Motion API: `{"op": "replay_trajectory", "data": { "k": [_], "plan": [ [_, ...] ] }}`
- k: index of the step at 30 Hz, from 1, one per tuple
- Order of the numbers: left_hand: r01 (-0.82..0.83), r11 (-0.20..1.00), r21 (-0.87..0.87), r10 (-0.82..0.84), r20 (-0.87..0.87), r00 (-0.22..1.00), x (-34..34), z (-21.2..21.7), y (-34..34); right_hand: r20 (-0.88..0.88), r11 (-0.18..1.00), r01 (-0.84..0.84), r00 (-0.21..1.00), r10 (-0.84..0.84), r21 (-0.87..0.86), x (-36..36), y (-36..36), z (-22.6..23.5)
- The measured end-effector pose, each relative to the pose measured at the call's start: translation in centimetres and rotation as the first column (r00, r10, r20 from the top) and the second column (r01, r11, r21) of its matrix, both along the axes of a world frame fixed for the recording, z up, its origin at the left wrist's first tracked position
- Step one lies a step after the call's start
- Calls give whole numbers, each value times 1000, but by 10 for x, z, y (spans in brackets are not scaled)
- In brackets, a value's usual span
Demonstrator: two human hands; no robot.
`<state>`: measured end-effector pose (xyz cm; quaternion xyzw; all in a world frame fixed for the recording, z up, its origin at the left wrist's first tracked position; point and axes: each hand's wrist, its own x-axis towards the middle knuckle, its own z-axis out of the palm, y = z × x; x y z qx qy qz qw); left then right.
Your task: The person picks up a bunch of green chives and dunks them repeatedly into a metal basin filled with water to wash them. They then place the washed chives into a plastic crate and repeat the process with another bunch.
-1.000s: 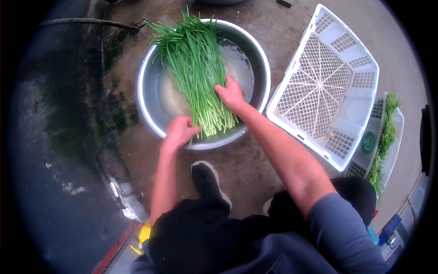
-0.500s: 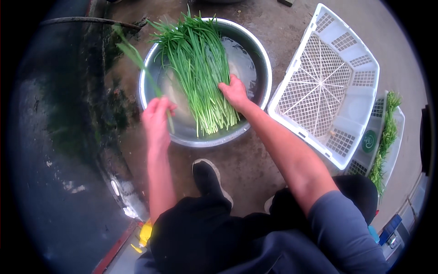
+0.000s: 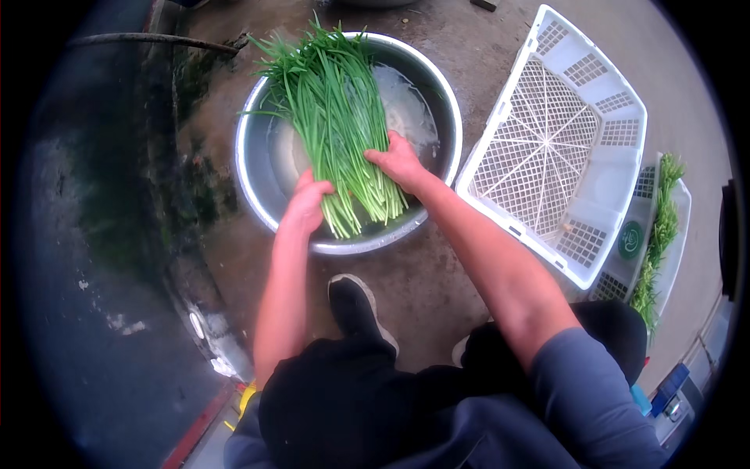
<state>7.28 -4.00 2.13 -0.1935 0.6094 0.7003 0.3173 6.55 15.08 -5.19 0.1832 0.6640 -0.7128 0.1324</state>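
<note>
A thick bundle of green chives [image 3: 340, 117] lies in a round metal basin [image 3: 362, 246] with water in it. The leaf tips spread over the far rim, and the pale cut ends point toward me. My left hand [image 3: 308, 205] is closed around the bundle's left side near the stem ends, its thumb on top. From the right, my right hand [image 3: 397, 162] grips the same bundle, thumb over the stems and the other fingers partly hidden beneath or behind it.
A white plastic crate [image 3: 539, 144] with a mesh bottom stands right of the basin. Past it, another white crate [image 3: 673, 258] holds more greens [image 3: 662, 234]. A dark hose [image 3: 156, 36] runs at the upper left. My shoe [image 3: 353, 306] is just below the basin.
My left hand has moved right, from the basin's left rim onto the bundle. The loose chive strands it held out to the left are no longer there. My right hand has shifted slightly left.
</note>
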Motion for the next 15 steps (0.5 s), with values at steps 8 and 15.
{"op": "replay_trajectory", "data": {
  "k": [8, 15],
  "plan": [
    [-148, 986, -73, 140, -108, 984, -37, -14, 9, 6, 993, 18, 1000, -17, -119, 0, -11, 13],
    [-294, 956, 20, 292, 49, 955, -42, -38, 13, 206, 943, 55, 978, 14, -327, -2, -7, 36]
  ]
}}
